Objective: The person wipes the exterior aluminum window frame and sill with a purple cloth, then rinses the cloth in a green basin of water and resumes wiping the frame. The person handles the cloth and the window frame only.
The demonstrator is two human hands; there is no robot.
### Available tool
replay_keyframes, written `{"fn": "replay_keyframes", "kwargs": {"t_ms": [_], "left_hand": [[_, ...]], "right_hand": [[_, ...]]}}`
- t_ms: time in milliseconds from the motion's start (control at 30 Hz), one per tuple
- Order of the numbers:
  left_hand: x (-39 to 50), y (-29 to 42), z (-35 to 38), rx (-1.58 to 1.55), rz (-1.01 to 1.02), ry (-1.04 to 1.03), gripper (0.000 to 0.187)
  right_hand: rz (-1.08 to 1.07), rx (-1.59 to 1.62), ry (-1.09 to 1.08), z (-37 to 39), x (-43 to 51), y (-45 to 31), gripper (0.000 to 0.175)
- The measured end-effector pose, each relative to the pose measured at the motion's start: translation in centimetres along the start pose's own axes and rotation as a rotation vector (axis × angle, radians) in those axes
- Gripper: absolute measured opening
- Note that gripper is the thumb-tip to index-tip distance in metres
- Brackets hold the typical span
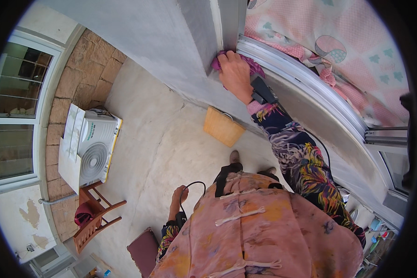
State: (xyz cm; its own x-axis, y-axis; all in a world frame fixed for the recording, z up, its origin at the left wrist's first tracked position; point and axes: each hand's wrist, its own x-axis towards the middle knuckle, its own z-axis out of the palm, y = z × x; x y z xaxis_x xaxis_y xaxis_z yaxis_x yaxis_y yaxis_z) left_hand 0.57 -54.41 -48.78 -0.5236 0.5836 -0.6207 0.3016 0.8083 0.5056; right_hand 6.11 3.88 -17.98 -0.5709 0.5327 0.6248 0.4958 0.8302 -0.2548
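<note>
My right hand (237, 74) presses a bunched purple cloth (253, 65) into the corner where the window sill meets the grey wall. Part of the cloth shows on both sides of the fingers. Just beyond it runs the metal track (299, 78) of a sliding window, and the plastered sill (316, 104) lies along its near side. A pink patterned curtain (354, 41) hangs behind the track. Low at my side, my left hand (180, 195) hangs with its fingers loosely curled. Nothing can be made out in it, and a black cable (194, 182) loops past it.
A wooden board (223, 126) with a handle leans against the wall below the sill. To the left stands an air conditioner outdoor unit (96, 149) with a wooden chair (95, 217) beside it. A maroon cushion-like thing (145, 251) is near my left arm. Concrete floor (149, 114) stretches between.
</note>
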Motion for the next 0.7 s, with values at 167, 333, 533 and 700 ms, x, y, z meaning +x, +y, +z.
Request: {"fn": "replay_keyframes", "kwargs": {"t_ms": [167,333,533,700], "left_hand": [[0.4,2.2,0.8,0.008,-0.024,-0.077,0.019],[3.7,7.0,-1.5,0.177,0.156,-0.055,0.019],[5.5,12.2,-3.5,0.165,0.055,-0.067,0.021],[3.6,10.0,-2.4,0.125,0.026,-0.056,0.021]], "right_hand": [[-0.189,0.095,-0.055,-1.7,-0.2,0.9,0.011],[-0.366,0.211,-0.365,-7.4,-5.0,3.0,0.014],[-0.003,0.446,-0.337,-15.2,-6.2,6.4,0.025],[-0.086,0.421,0.0,-10.7,-1.3,4.2,0.027]]}}
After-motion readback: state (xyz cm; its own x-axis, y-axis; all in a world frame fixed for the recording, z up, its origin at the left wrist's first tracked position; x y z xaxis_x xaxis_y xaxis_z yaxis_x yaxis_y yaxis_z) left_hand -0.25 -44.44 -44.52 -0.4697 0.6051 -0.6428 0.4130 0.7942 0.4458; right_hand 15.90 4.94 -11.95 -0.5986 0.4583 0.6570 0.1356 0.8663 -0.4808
